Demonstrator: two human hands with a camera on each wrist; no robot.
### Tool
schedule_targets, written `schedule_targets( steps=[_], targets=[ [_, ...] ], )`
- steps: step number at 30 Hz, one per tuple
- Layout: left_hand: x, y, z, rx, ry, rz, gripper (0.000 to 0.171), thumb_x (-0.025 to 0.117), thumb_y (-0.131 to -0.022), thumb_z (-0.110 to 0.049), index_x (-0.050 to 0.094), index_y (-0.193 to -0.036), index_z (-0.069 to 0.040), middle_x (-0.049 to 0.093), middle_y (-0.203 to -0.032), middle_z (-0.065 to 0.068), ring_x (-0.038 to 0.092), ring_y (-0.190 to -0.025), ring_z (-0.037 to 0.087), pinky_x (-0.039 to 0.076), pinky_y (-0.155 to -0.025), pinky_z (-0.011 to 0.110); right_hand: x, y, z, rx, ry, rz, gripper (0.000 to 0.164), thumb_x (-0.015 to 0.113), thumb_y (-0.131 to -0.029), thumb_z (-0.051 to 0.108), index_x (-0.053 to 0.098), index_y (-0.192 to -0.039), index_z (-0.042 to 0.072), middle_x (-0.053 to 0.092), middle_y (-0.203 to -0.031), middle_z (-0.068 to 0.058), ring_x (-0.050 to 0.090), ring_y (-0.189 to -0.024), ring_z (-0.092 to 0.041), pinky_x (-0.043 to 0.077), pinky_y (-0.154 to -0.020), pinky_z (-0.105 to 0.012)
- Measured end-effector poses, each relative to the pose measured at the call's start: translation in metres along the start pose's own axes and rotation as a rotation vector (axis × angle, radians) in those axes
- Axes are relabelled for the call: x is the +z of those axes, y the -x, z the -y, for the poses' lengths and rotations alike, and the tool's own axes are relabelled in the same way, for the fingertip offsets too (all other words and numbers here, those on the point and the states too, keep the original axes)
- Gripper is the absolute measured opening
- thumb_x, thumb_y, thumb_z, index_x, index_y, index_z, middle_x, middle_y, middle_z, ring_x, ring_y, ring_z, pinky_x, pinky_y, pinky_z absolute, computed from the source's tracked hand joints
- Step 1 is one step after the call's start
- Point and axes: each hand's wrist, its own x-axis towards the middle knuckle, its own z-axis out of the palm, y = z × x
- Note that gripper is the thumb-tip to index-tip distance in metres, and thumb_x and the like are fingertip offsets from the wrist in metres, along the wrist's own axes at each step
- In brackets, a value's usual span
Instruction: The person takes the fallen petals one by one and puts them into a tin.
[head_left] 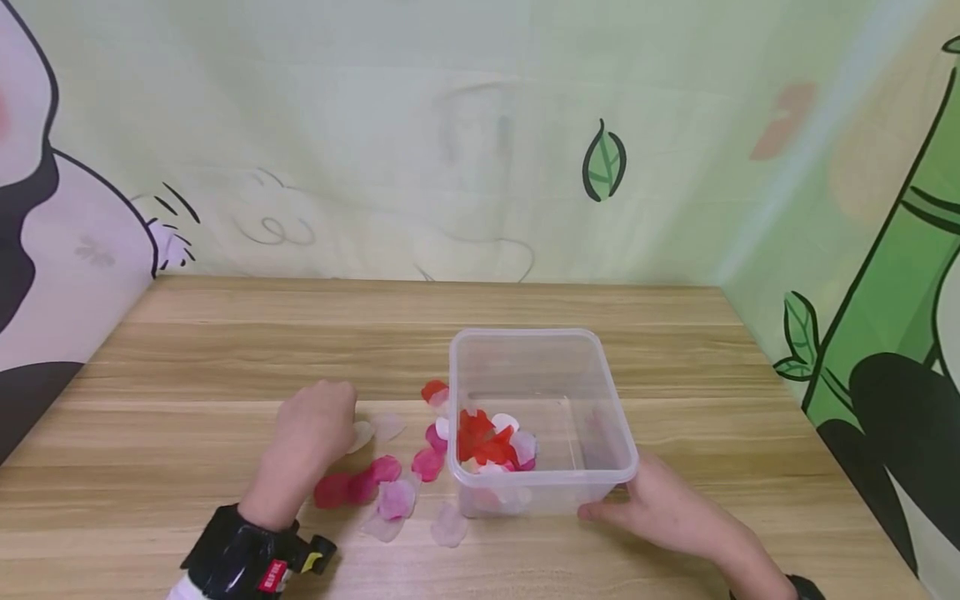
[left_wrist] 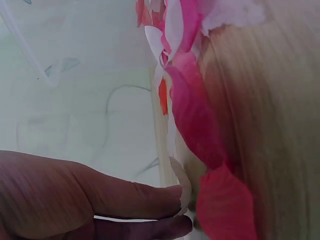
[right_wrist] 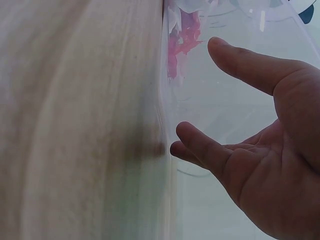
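My left hand [head_left: 315, 425] is low over the table, left of the loose petals. Its thumb and finger pinch the edge of a cream artificial petal [left_wrist: 182, 182], close over the wood. Dark pink petals [left_wrist: 195, 112] lie right beside these fingertips. My right hand [head_left: 663, 508] rests at the near right corner of a clear plastic box [head_left: 540, 477], its thumb along the front wall and its other fingers partly hidden behind the corner. In the right wrist view the thumb and fingers [right_wrist: 210, 150] are spread apart. Inside the box, red, white and pink petals [head_left: 495, 442] lie toward the left.
Several loose petals, among them a lilac one [head_left: 396, 499], a red one [head_left: 332, 491] and a pale one [head_left: 448, 526], are scattered on the wooden table [head_left: 300, 333] between my left hand and the box. A printed cloth backdrop [head_left: 375, 150] rises behind the table.
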Motion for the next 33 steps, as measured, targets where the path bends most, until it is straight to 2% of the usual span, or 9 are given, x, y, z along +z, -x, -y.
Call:
schedule_targets(
  steps=[6, 14, 21, 23, 26, 30, 33],
  targets=[
    [0.002, -0.001, 0.0, -0.007, 0.006, 0.026, 0.018, 0.071, -0.083, -0.005, 0.06, -0.069, -0.006, 0.057, -0.069, 0.008, 0.057, -0.065, 0.027, 0.048, -0.053, 0.044, 0.0, -0.001, 0.0, 0.008, -0.019, 0.005, 0.085, 0.084, -0.088, 0.025, 0.035, -0.152, 0.003, 0.066, -0.124, -0.004, 0.064, -0.111, -0.017, 0.054, -0.094, -0.038],
    [-0.001, -0.001, 0.0, -0.026, 0.029, 0.065, 0.022, 0.067, -0.085, 0.001, 0.061, -0.066, -0.008, 0.054, -0.064, 0.004, 0.051, -0.061, 0.024, 0.041, -0.05, 0.036, 0.0, 0.0, 0.001, 0.018, -0.031, 0.009, 0.093, 0.084, -0.087, 0.025, 0.028, -0.156, 0.001, 0.065, -0.126, -0.006, 0.063, -0.112, -0.019, 0.054, -0.094, -0.038],
    [-0.009, 0.002, 0.001, -0.012, 0.1, 0.027, 0.032, 0.058, -0.077, 0.007, 0.046, -0.055, -0.013, 0.034, -0.057, -0.002, 0.039, -0.056, 0.018, 0.03, -0.047, 0.031, 0.0, -0.001, 0.0, 0.008, -0.032, 0.006, 0.083, 0.085, -0.086, 0.019, 0.036, -0.151, 0.002, 0.066, -0.125, -0.006, 0.064, -0.111, -0.018, 0.055, -0.093, -0.037],
    [-0.011, 0.002, 0.001, -0.004, 0.113, 0.018, 0.033, 0.058, -0.076, 0.007, 0.045, -0.054, -0.013, 0.033, -0.057, -0.003, 0.037, -0.055, 0.018, 0.028, -0.047, 0.031, 0.0, -0.002, -0.001, 0.009, -0.032, 0.006, 0.082, 0.085, -0.086, 0.017, 0.037, -0.15, 0.002, 0.066, -0.124, -0.006, 0.065, -0.11, -0.018, 0.055, -0.093, -0.037],
    [-0.015, 0.002, 0.001, 0.013, 0.118, -0.009, 0.029, 0.059, -0.077, 0.007, 0.049, -0.057, -0.012, 0.038, -0.058, -0.001, 0.04, -0.057, 0.02, 0.031, -0.048, 0.032, 0.0, -0.002, -0.001, 0.001, -0.029, 0.005, 0.08, 0.085, -0.087, 0.017, 0.038, -0.15, 0.002, 0.066, -0.123, -0.006, 0.065, -0.109, -0.017, 0.055, -0.091, -0.037],
    [-0.018, 0.003, 0.0, 0.035, 0.118, -0.047, 0.019, 0.066, -0.08, 0.002, 0.063, -0.066, -0.011, 0.054, -0.065, 0.002, 0.049, -0.061, 0.023, 0.039, -0.052, 0.036, 0.0, -0.001, -0.001, 0.003, -0.025, 0.006, 0.079, 0.084, -0.087, 0.019, 0.038, -0.149, 0.002, 0.067, -0.123, -0.005, 0.065, -0.108, -0.017, 0.055, -0.091, -0.036],
    [-0.019, 0.003, -0.001, 0.041, 0.128, -0.064, 0.014, 0.07, -0.083, -0.003, 0.068, -0.071, -0.011, 0.058, -0.068, 0.002, 0.053, -0.063, 0.023, 0.044, -0.054, 0.038, 0.0, -0.002, -0.001, 0.012, -0.027, 0.004, 0.08, 0.085, -0.087, 0.019, 0.038, -0.15, 0.002, 0.066, -0.123, -0.005, 0.065, -0.109, -0.017, 0.055, -0.092, -0.037]
  ],
)
